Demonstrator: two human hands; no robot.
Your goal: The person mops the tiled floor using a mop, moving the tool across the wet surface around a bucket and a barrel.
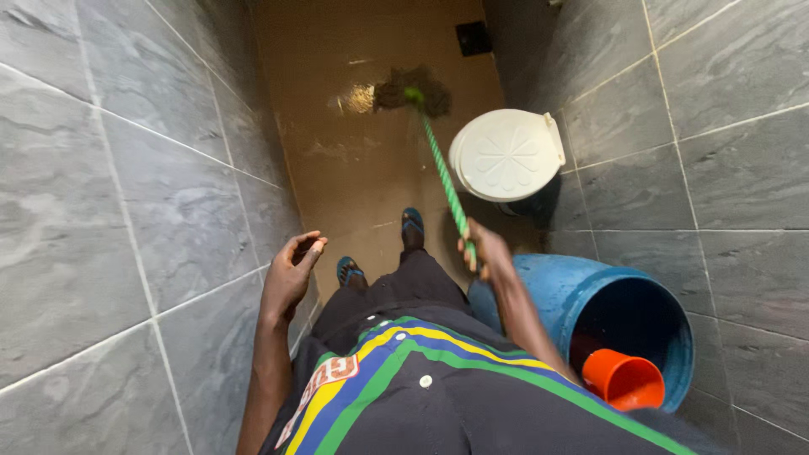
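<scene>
My right hand (pixel 484 251) grips the lower end of a green-and-white striped mop handle (pixel 443 173). The handle runs forward to a dark mop head (pixel 413 89) resting on the wet brown floor (pixel 337 168). My left hand (pixel 291 270) hangs free near the grey tiled wall (pixel 126 219) on the left, fingers loosely curled and holding nothing. My feet in blue sandals (pixel 412 223) stand on the floor below the handle.
A white toilet with its lid down (pixel 506 155) stands to the right of the mop handle. A blue barrel (pixel 590 299) with an orange cup (pixel 624 379) inside sits by my right side. Grey tiled walls close in on both sides. A dark floor drain (pixel 474 38) lies at the far end.
</scene>
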